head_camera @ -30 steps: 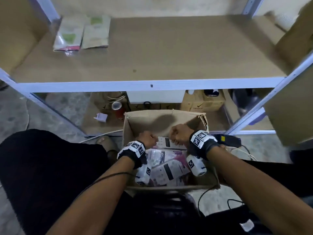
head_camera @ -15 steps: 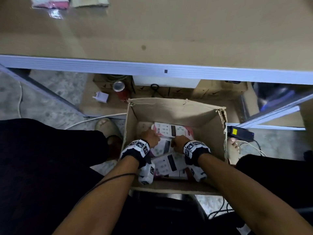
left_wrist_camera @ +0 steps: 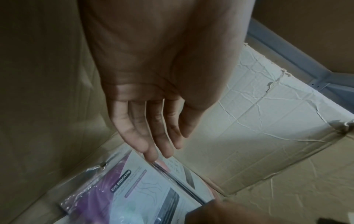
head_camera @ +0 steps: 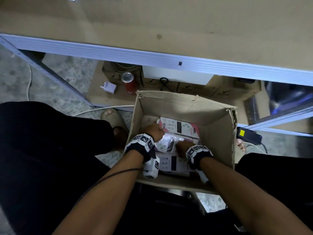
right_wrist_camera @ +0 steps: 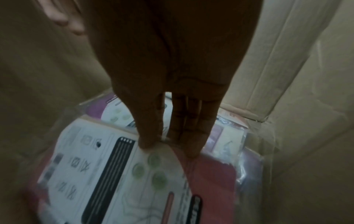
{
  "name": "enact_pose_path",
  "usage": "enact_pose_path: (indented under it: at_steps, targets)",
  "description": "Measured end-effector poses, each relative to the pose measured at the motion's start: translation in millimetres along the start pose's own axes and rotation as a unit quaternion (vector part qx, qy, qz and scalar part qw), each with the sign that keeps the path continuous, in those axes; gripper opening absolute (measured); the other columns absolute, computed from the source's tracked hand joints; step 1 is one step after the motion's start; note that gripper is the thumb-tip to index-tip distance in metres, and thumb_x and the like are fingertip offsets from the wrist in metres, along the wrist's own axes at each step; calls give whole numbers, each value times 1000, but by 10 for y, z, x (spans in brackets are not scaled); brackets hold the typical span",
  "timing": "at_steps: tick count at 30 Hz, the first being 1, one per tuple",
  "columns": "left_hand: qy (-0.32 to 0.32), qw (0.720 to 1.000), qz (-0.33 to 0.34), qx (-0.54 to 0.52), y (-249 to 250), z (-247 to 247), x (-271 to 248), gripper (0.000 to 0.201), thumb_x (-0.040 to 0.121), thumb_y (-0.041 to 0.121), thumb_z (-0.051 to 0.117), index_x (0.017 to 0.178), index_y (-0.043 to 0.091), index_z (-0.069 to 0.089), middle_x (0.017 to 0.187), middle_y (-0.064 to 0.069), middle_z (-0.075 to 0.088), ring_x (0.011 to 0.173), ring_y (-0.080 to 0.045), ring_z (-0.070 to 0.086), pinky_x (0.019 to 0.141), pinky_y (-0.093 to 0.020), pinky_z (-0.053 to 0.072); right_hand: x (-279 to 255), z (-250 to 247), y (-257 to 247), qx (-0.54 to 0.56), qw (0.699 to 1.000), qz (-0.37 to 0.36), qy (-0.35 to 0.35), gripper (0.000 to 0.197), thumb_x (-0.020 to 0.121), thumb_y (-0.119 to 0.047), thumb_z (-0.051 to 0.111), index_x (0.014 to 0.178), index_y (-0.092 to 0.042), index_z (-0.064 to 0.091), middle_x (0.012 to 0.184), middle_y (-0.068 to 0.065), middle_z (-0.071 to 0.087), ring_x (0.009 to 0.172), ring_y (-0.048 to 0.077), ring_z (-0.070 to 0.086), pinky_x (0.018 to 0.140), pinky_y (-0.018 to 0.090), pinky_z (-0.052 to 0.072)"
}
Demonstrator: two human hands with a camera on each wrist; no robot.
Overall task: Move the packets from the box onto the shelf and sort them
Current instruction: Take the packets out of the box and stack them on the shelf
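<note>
An open cardboard box stands on the floor below the shelf. Several clear packets with white and pink cards lie in it: one at the back, one in the middle, one at the front. Both hands are down inside the box. My left hand reaches with straight fingers that touch the edge of a purple packet. The thumb and straight fingers of my right hand rest on the face of a white and red packet.
Under the shelf stand a red can, a white plug and cardboard boxes. A black adapter with a yellow sticker lies right of the box. A white cable and a sandalled foot are to its left.
The head view has tipped down, so the shelf top has slid out of sight. Both hands have gone from near the box rim down onto the packets.
</note>
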State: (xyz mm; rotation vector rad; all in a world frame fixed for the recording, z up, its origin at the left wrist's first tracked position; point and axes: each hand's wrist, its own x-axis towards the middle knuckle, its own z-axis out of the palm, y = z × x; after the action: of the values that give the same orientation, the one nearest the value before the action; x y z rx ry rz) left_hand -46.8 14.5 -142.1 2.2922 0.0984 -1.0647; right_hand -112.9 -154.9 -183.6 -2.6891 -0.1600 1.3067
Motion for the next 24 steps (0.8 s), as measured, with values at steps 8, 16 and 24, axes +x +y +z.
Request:
enact_pose_path:
  at_steps: [8, 16, 24]
  targets:
    - [-6, 1000, 2, -7, -24, 25, -23, 32, 99, 18, 52, 122, -1, 66, 122, -20, 68, 113, -37, 64, 99, -43, 53, 93, -184, 82, 29, 994, 33, 97, 32, 94, -10, 52, 125, -6, 56, 126, 19, 55, 117, 35, 55, 95, 43, 49]
    - [-4, 999, -17, -40, -39, 51, -25, 28, 96, 16, 57, 114, -1, 69, 115, -21, 71, 110, -38, 66, 97, -46, 54, 117, -51, 82, 56, 991, 47, 110, 32, 93, -10, 53, 125, -6, 53, 125, 20, 55, 113, 37, 59, 90, 41, 48]
    - [-6, 999, -25, -25, -35, 53, -45, 28, 96, 18, 56, 114, 1, 70, 116, -18, 71, 110, -36, 66, 99, -43, 54, 143, 50, 19, 55, 991, 25, 121, 28, 88, -7, 62, 115, -2, 56, 122, 18, 50, 108, 39, 59, 90, 46, 51]
